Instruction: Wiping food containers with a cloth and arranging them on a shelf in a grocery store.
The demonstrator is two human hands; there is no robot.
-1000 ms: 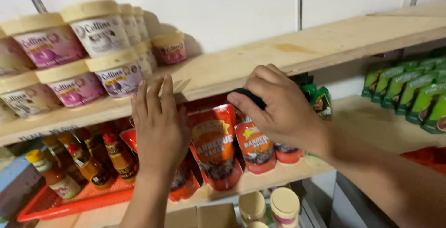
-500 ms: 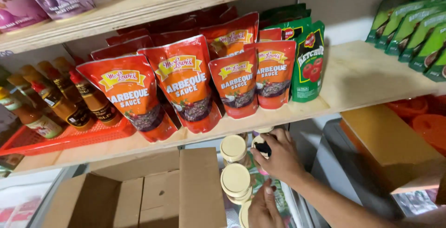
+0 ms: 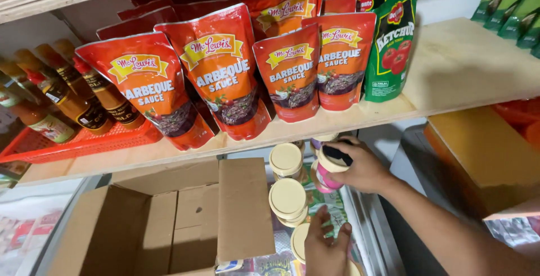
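Below the wooden shelf (image 3: 461, 68), my right hand (image 3: 360, 166) grips a small jar (image 3: 327, 170) with a cream lid and a pink label, tilted, along with a small black object against the lid. My left hand (image 3: 325, 247) rests lower down on another cream-lidded jar (image 3: 300, 241) at the frame's bottom. Two more cream-lidded jars (image 3: 287, 197) stand between the hands, beside an open cardboard box (image 3: 169, 225).
Several red sauce pouches (image 3: 222, 73) and green pouches (image 3: 394, 40) stand on the shelf. Sauce bottles (image 3: 67, 99) sit in a red tray (image 3: 79, 144) at left. A yellow-brown box (image 3: 484, 146) is at right. More green packs (image 3: 512, 12) lie top right.
The view has dropped from the upper shelf to below the pouch shelf. My hands left the shelf and now reach down among the cream-lidded jars; the right hand has taken hold of one.
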